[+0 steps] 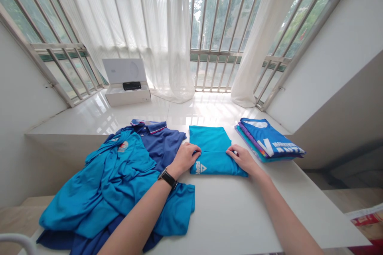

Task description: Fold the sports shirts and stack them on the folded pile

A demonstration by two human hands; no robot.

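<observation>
A teal T-shirt lies on the white table, its near part folded over and showing a white logo. My left hand, with a black-strapped watch at the wrist, pinches the left end of the folded edge. At the right end of that edge, the fingertips of my right hand are pressed together on the cloth. To the left, a loose teal shirt lies crumpled over a dark blue polo shirt. A stack of folded shirts, blue on top, sits to the right.
The white table stands against a white window ledge. On the ledge, an open white box has a black object at its opening. White curtains hang before the barred window. A curved white bar shows at lower left.
</observation>
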